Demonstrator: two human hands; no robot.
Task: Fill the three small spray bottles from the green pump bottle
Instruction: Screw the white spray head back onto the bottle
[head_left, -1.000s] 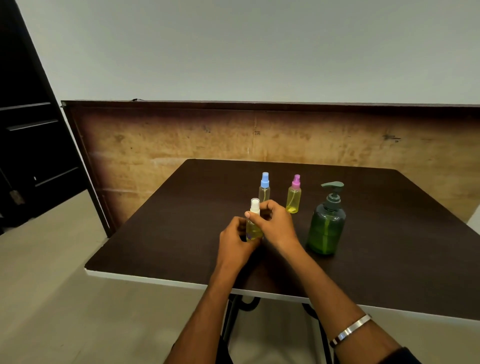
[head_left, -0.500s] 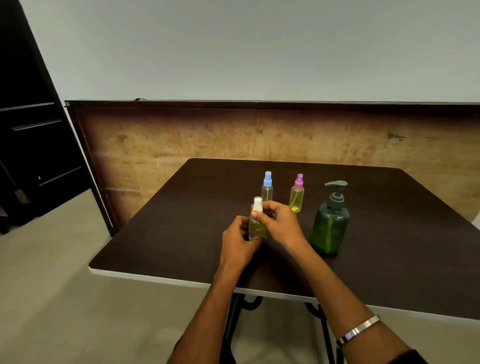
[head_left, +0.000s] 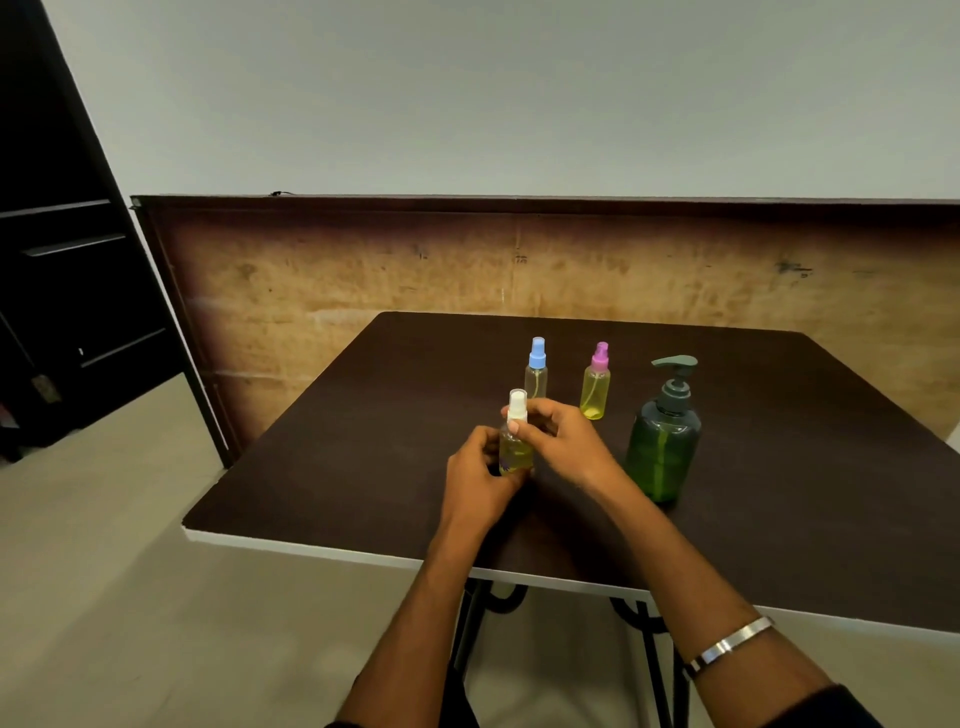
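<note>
A small spray bottle with a white cap (head_left: 516, 441) and yellow liquid stands upright near the table's middle. My left hand (head_left: 480, 475) grips its body from the left. My right hand (head_left: 563, 441) pinches the neck just below the white cap. Behind it stand a blue-capped spray bottle (head_left: 536, 370) and a pink-capped spray bottle (head_left: 596, 383), both upright with yellowish liquid. The green pump bottle (head_left: 664, 441) stands to the right of my right hand, apart from it.
The dark brown table (head_left: 363, 467) has a white front edge close to me. A worn wooden board (head_left: 363, 280) leans along the wall behind the table. Dark shelving (head_left: 62, 291) stands at the far left. The floor lies to the left.
The white-capped bottle stays in both hands. My right hand's fingers have shifted slightly around its neck; the view has drifted a little.
</note>
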